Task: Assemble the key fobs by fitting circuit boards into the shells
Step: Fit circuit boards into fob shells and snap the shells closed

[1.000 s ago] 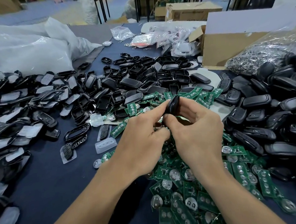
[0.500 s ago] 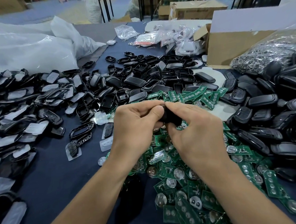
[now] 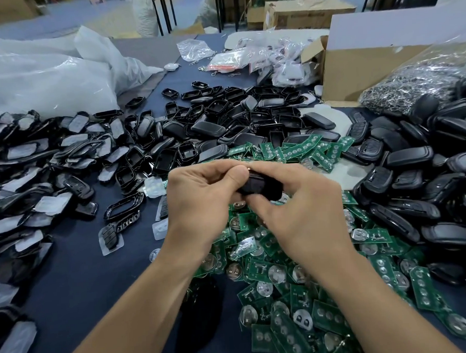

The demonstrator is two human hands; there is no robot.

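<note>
Both hands hold one black key fob shell [image 3: 259,187] above the table's middle. My left hand [image 3: 201,202] grips its left end with curled fingers and the thumb on top. My right hand [image 3: 298,210] pinches its right end, thumb underneath. Whether a board sits inside the shell is hidden by my fingers. A heap of green circuit boards [image 3: 280,276] with round metal battery clips lies under and in front of my hands. Empty black shell halves [image 3: 223,122] are piled behind.
Closed black fobs [image 3: 429,182] are heaped on the right. On the left lie shell parts with clear button pads [image 3: 37,165]. A bag of metal rings [image 3: 421,85] and a cardboard box [image 3: 361,64] stand at the back right, white plastic bags [image 3: 40,78] at the back left.
The shell stood upright between my fingertips one second ago; it now lies lower and sideways between both hands. My hands have closed in tighter around it.
</note>
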